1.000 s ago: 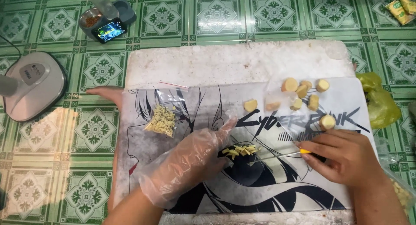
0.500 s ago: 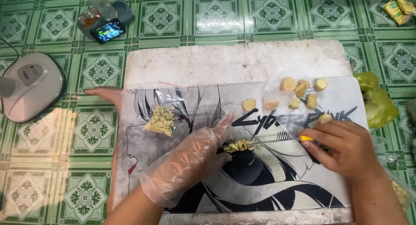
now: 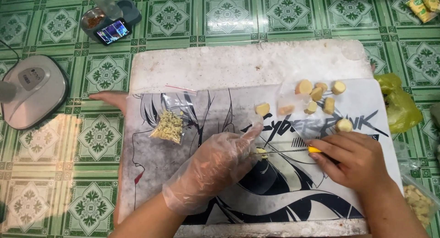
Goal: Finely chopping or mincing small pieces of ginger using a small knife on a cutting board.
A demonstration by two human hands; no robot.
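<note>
left hand (image 3: pixel 215 167) in a thin clear glove, fingers bunched down on a small yellow ginger piece (image 3: pixel 260 152) mid-mat, mostly hidden under fingertips. right hand (image 3: pixel 355 158) bare, closed round a yellow-handled knife (image 3: pixel 293 151), blade lying w/ tip at the piece. piece looks firm, light, prob slick when cut; best pinned from top, fingertips tucked back. more chunks (image 3: pixel 321 93) sit farther up the printed mat (image 3: pixel 220 105), w/ a bag of chopped bits (image 3: pixel 168 125) at left.
</note>
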